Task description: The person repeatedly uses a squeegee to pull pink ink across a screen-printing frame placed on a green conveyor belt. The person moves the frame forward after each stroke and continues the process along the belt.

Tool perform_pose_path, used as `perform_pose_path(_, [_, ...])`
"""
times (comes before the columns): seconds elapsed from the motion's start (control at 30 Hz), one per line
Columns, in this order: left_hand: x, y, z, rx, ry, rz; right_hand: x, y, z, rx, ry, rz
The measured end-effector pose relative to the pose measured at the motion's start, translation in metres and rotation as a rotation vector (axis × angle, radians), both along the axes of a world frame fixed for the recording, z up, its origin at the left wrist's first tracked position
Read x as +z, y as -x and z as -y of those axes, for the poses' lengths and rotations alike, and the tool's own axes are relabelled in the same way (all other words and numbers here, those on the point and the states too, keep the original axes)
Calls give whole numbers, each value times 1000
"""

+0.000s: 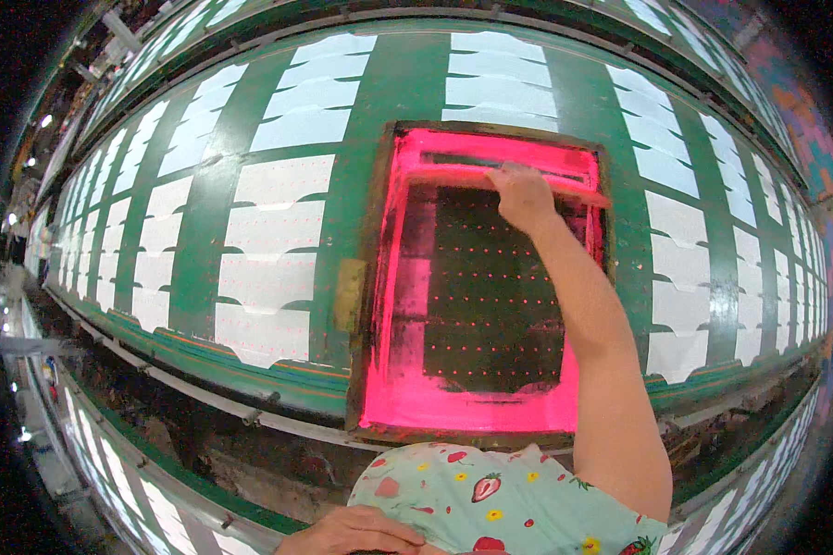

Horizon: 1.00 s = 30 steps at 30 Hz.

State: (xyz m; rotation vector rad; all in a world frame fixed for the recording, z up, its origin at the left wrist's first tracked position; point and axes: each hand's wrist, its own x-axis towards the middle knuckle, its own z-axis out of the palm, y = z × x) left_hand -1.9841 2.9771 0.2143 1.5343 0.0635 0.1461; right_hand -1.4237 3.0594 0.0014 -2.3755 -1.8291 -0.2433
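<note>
A screen printing frame [370,287] with a dark wooden edge lies flat on the long green table in front of me. Bright pink ink covers the border of its mesh, and rows of small pink dots cross the dark middle. At the frame's far end my right hand [525,198] is closed around a pink-smeared squeegee [449,176], which spans most of the frame's width. My right forearm covers part of the mesh's right side. Close to my body, at the bottom edge, my left hand [356,531] rests with its fingers stretched out flat against the patterned light green clothing [435,486].
White cut fabric pieces [273,222] lie in columns left of the frame, many with pink dots. More pieces [677,277] lie to the right, and pale blue ones [500,74] beyond. A rail [204,393] runs along the near table edge. Another table stands behind.
</note>
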Motion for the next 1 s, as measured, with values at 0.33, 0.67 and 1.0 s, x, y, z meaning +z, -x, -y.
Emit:
perform_pose_path(0.33, [18,-19,21,214,82,-145,14,-59,-48,-3,31,-46])
perform_pose_path(0.67, [26,-10,14,-17,162,-78,21,-44,-25,23,136,-11])
perform_pose_path(1.0, [15,48,7,-366,53,202,21,93,110,62,104,-104])
